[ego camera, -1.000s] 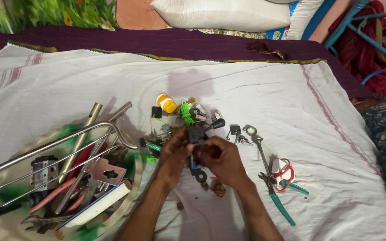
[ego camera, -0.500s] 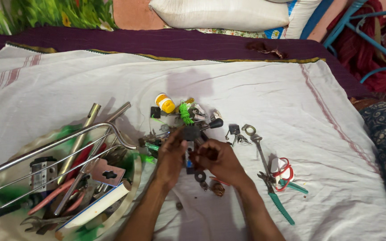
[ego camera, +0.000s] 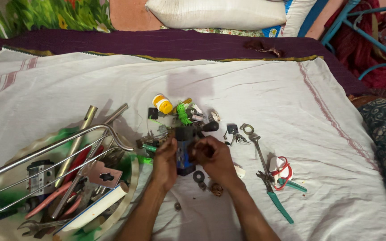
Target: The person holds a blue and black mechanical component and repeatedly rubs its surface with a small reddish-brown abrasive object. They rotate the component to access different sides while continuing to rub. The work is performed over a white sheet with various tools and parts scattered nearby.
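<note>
**Both hands on a small blue-and-black device above a white cloth**

Head view. Your left hand and right hand meet at the centre of the frame, each closed around a side of the small blue-and-black block-shaped device. The left hand's fingers wrap its left edge; the right hand's fingers curl over its right edge and upper part. The device is upright between the palms, its black top showing above the fingers and its blue body showing between the hands. Whether its lower end rests on the white woven cloth with faint red stripes cannot be told.

Just beyond the device lies a cluster of small parts: a yellow-and-white cylindrical spool, a tuft of bright green cord and a black rounded knob. Just below your right hand, a black flat ring washer lies on the cloth, with a small brownish metal nut near it.

To your right, well apart from the hands, lie a long silver metal wrench, green-handled pliers and a red loop of wire around a small white piece.

To your left, a round metal tray with green markings holds a heap of tools, among them red-handled pliers, a white flat bar and a bent silver metal tube frame lying across the heap.

At the far edge, a dark purple cloth band borders the white cloth, and a white stuffed sack lies beyond it.
</note>
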